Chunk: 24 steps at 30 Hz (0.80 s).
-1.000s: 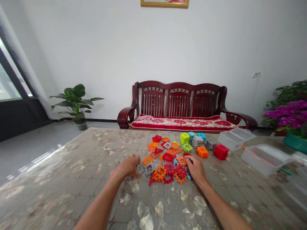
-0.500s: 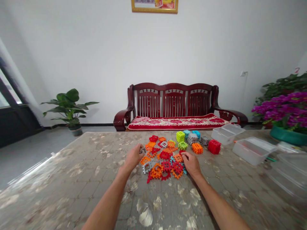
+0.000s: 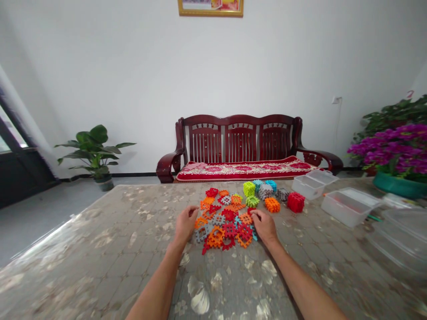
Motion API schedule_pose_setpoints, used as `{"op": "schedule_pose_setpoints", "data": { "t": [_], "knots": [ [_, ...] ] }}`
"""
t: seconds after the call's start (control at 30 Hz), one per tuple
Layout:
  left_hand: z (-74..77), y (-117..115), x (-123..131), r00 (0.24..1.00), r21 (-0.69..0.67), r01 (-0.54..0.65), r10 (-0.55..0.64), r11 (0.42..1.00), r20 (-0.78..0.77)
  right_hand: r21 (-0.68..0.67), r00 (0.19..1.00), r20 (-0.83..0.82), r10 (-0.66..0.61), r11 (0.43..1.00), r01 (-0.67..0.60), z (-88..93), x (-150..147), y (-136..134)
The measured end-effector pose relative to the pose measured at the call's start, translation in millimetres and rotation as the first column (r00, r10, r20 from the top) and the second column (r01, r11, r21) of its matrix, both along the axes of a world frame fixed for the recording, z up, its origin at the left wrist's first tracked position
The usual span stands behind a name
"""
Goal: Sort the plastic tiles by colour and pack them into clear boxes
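A loose pile of flat notched interlocking tiles [image 3: 229,230] in red, orange, grey and blue lies on the cloth between my hands. My left hand [image 3: 185,224] is at the pile's left edge, its thumb and fingers apart with no tile visible in them. A grey tile [image 3: 218,219] lies in the middle of the pile. My right hand [image 3: 265,226] is at the right edge, fingertips pinched on a red tile [image 3: 251,211], mostly covered by the fingers. An orange tile [image 3: 246,218] lies just beside those fingertips.
Behind the pile stand sorted stacks: lime green [image 3: 248,189], grey [image 3: 265,191], orange [image 3: 272,205] and red [image 3: 296,202]. Clear plastic boxes [image 3: 347,209] are to the right, near a teal flowerpot [image 3: 396,184]. A wooden bench [image 3: 240,138] stands beyond the table.
The grey tile that was in my left hand now lies in the middle of the pile. My left hand has let go and drawn slightly back and left. My right hand keeps its pinch.
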State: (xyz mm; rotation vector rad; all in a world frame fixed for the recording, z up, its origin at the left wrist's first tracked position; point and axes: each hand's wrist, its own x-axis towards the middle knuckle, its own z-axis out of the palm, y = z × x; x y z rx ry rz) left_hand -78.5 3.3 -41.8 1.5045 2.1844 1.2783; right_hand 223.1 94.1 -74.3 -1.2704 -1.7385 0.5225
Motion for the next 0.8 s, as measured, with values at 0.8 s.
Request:
{"op": "schedule_pose_setpoints", "data": {
  "t": [0.8],
  "knots": [
    [-4.1, 3, -5, 0.982, -0.225, -0.016, -0.027, 0.974, -0.185, 0.081, 0.947, 0.207, 0.245, 0.961, -0.266, 33.7, -41, -32]
  ]
}}
